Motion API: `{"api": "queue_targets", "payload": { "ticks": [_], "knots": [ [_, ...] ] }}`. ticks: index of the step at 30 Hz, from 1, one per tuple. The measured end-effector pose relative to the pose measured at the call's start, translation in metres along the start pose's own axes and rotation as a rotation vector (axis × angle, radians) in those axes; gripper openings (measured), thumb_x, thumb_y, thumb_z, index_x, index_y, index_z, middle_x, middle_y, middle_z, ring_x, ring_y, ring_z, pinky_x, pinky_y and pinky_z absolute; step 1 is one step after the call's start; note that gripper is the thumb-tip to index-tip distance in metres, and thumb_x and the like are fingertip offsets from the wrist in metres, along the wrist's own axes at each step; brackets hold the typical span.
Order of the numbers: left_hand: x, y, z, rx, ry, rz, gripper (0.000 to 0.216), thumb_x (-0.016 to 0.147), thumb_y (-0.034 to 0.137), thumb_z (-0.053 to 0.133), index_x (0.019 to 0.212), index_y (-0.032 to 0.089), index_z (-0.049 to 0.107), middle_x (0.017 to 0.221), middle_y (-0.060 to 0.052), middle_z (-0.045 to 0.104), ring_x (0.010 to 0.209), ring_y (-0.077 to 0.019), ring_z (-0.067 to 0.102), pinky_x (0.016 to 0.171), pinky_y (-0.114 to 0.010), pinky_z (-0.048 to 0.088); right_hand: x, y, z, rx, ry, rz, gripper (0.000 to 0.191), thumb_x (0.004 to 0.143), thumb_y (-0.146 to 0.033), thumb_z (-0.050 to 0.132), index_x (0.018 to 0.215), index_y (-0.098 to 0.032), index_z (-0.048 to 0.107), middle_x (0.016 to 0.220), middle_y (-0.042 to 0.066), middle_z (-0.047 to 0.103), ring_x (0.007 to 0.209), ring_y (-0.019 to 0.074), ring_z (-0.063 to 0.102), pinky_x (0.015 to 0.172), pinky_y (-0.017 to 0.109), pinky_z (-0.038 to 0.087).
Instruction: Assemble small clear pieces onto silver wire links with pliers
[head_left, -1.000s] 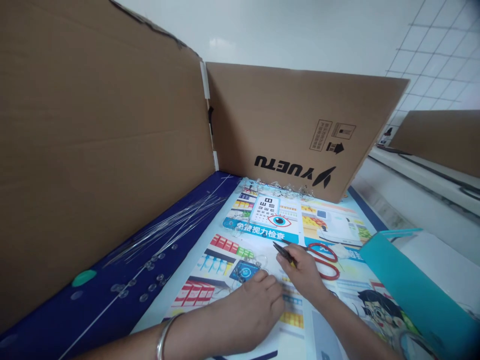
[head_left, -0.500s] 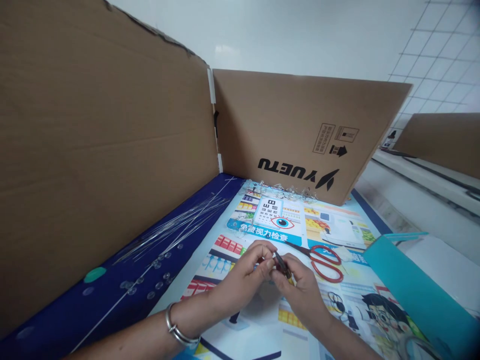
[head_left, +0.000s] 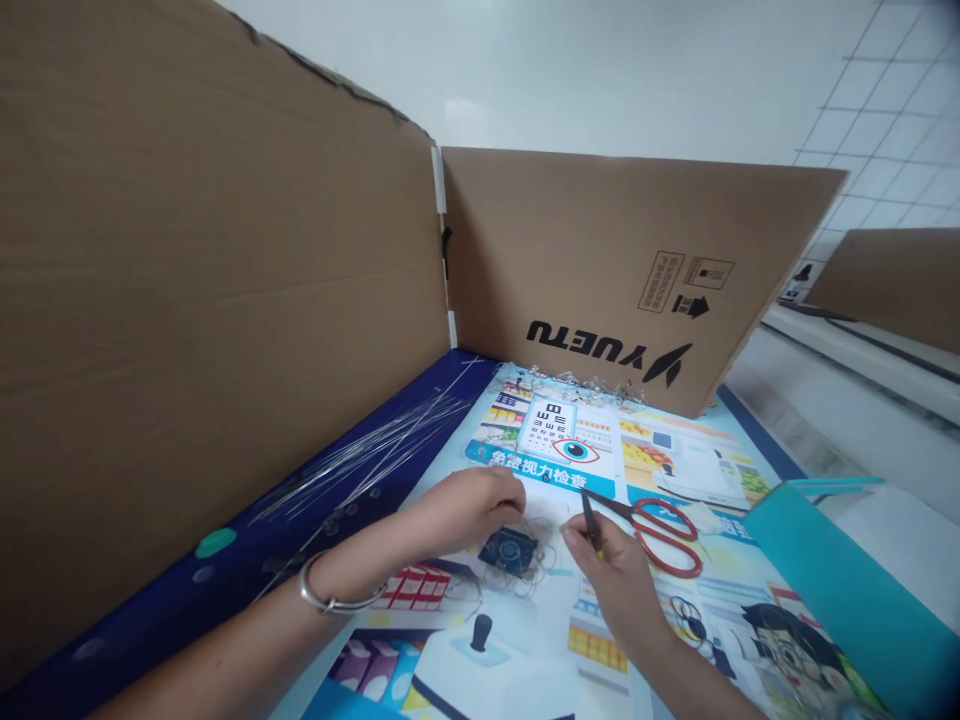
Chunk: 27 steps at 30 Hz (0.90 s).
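- Pliers (head_left: 592,528), small and dark-nosed, are in my right hand (head_left: 616,562), just right of centre, tips pointing up and away from me above the printed sheet (head_left: 517,640).
- My right hand is closed around them, thumb on the side toward my other hand.
- My left hand (head_left: 487,505) is apart from it, fingers curled and pointing down; I cannot tell whether anything is pinched in it.
- Below my left hand, thin looped strands (head_left: 517,562) lie in a loose tangle over a dark blue printed square.
- On my left wrist is a silver bangle (head_left: 306,582).
- Just beyond the pliers lie scissors (head_left: 636,512) with red handles, blades pointing left.
- Farther right is a turquoise folder (head_left: 832,580).
- On the dark blue strip to my left are long clear strands (head_left: 367,450), small round discs (head_left: 341,520) and a green oval (head_left: 216,543).
- One cardboard panel (head_left: 225,250) stands at left; another, the rear panel (head_left: 570,240), bears upside-down "YUETU" lettering, with small clear pieces (head_left: 585,385) along its foot.
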<state>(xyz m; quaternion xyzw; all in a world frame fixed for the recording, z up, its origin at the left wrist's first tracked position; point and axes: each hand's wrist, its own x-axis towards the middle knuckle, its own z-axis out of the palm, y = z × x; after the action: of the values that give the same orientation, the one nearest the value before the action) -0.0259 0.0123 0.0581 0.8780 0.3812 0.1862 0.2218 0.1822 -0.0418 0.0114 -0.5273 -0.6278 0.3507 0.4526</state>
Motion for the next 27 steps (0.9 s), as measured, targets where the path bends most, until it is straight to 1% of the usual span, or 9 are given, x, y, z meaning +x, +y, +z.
{"api": "queue_targets", "payload": {
  "ticks": [2,5,10,13,16,19,23,25,27],
  "knots": [
    [-0.002,-0.006,0.004,0.092,-0.072,0.035,0.017,0.08,0.016,0.049,0.079,0.02,0.065,0.082,-0.002,0.06,0.079,-0.0159,0.056,0.073,-0.024,0.04,0.002,0.006,0.001,0.044,0.027,0.054,0.026,0.078,-0.044,0.055,0.079,-0.018,0.057,0.062,-0.002,0.046,0.057,0.011,0.039,0.052,0.022,0.035],
    [-0.004,-0.012,0.013,0.144,-0.118,0.061,0.02,0.078,0.013,0.05,0.083,0.023,0.067,0.084,-0.002,0.061,0.08,-0.0166,0.058,0.074,-0.024,0.041,0.004,0.007,0.001,0.088,0.027,0.099,0.027,0.076,-0.045,0.056,0.078,-0.018,0.056,0.062,-0.002,0.044,0.057,0.011,0.036,0.052,0.023,0.033],
    [-0.003,-0.016,0.023,0.118,-0.131,0.045,0.027,0.077,0.009,0.046,0.083,0.022,0.068,0.088,-0.003,0.06,0.083,-0.0166,0.057,0.076,-0.022,0.043,0.004,0.002,0.001,0.066,-0.024,0.099,0.024,0.077,-0.042,0.056,0.076,-0.018,0.055,0.064,-0.002,0.045,0.059,0.0108,0.036,0.054,0.022,0.033],
    [-0.002,-0.019,0.024,0.102,-0.136,0.03,0.033,0.072,0.003,0.042,0.083,0.021,0.068,0.09,-0.003,0.059,0.085,-0.016,0.057,0.077,-0.022,0.043,0.004,0.002,0.002,0.053,-0.047,0.1,0.024,0.078,-0.042,0.055,0.075,-0.018,0.055,0.064,-0.003,0.045,0.059,0.0107,0.036,0.054,0.022,0.032],
    [-0.001,-0.021,0.024,0.081,-0.139,0.014,0.034,0.069,0.003,0.042,0.081,0.02,0.068,0.092,-0.002,0.06,0.085,-0.0157,0.057,0.077,-0.022,0.043,0.004,0.004,0.001,0.049,-0.068,0.105,0.023,0.078,-0.042,0.055,0.076,-0.019,0.055,0.064,-0.003,0.045,0.059,0.0107,0.035,0.054,0.022,0.032],
    [0.002,-0.021,0.025,0.062,-0.124,-0.017,0.028,0.07,0.007,0.043,0.077,0.019,0.068,0.088,-0.003,0.061,0.083,-0.0158,0.057,0.075,-0.022,0.043,0.004,0.006,0.001,0.037,-0.088,0.094,0.022,0.079,-0.041,0.055,0.076,-0.019,0.055,0.065,-0.003,0.046,0.06,0.011,0.036,0.055,0.022,0.032],
    [0.007,-0.016,0.031,0.112,-0.024,-0.076,0.02,0.076,0.019,0.047,0.068,0.016,0.066,0.076,-0.003,0.061,0.075,-0.0159,0.055,0.068,-0.023,0.042,0.004,0.008,0.001,0.036,-0.099,0.084,0.022,0.079,-0.04,0.055,0.077,-0.019,0.056,0.066,-0.002,0.046,0.061,0.0112,0.037,0.056,0.022,0.032],
    [0.009,-0.015,0.035,0.152,0.012,-0.116,0.025,0.078,0.03,0.049,0.063,0.016,0.065,0.072,-0.003,0.06,0.072,-0.0161,0.055,0.066,-0.024,0.04,0.004,0.007,0.001,0.035,-0.098,0.092,0.022,0.079,-0.04,0.055,0.076,-0.019,0.055,0.065,-0.003,0.045,0.061,0.0111,0.036,0.055,0.022,0.032],
    [0.01,-0.015,0.038,0.18,0.029,-0.164,0.03,0.077,0.039,0.052,0.062,0.017,0.066,0.071,-0.003,0.059,0.071,-0.0165,0.055,0.065,-0.024,0.038,0.004,0.006,0.001,0.034,-0.1,0.097,0.022,0.079,-0.04,0.054,0.076,-0.018,0.055,0.065,-0.003,0.044,0.061,0.0111,0.036,0.055,0.022,0.032]
  ]
}}
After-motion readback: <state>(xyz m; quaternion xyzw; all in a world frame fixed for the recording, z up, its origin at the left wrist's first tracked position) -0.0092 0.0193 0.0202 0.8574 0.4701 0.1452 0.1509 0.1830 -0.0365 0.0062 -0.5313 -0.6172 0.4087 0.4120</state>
